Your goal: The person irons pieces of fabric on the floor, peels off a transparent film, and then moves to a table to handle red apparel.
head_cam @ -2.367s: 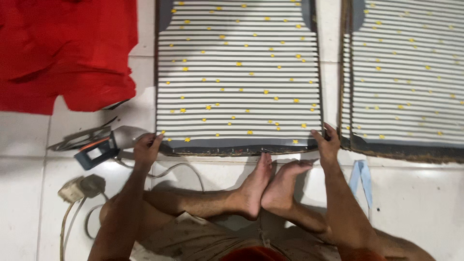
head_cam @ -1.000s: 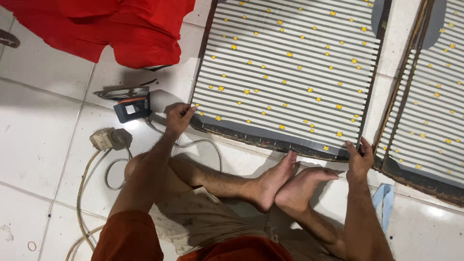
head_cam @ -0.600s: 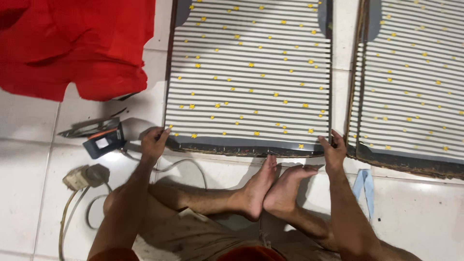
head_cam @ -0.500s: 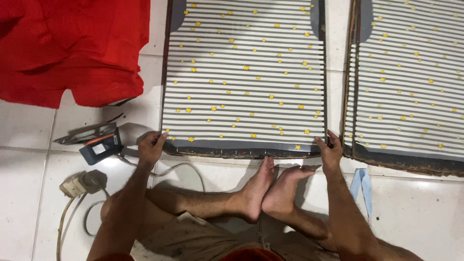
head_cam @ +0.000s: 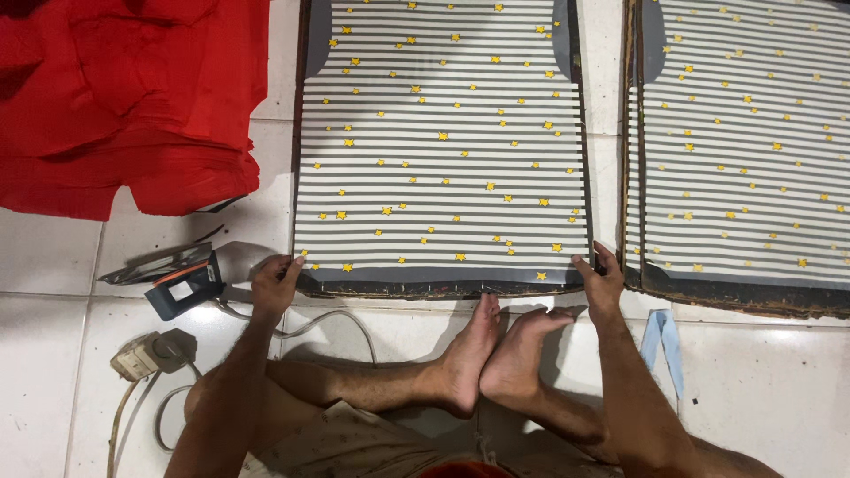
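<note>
Striped panel [head_cam: 443, 142]: I am looking down at the biggest thing here, a board wrapped in grey-and-white striped fabric with small yellow stars, lying flat on the white tiled floor [head_cam: 53, 257]; I am taking it as my landmark.
Second panel [head_cam: 744, 150]: an identical striped board is lying just to the right of the landmark, a narrow gap running between them.
Red cloth [head_cam: 124, 97]: it is lying heaped on the floor to the left of the panel, close to its left edge.
Feet [head_cam: 496, 354]: my bare soles are pressing together just below the panel's near edge, legs folded.
Left hand [head_cam: 273, 285]: I am gripping the panel's near left corner, fingers curling narrow over the edge fabric.
Right hand [head_cam: 600, 281]: I am pinching the panel's near right corner, fingers closing on the edge.
Electric iron [head_cam: 181, 285]: it is sitting just left of my left hand, below the red cloth.
Plug adapter [head_cam: 142, 354]: it is lying further down-left of the panel, cable trailing.
Blue strip [head_cam: 662, 341]: it is lying below the gap between both panels.
</note>
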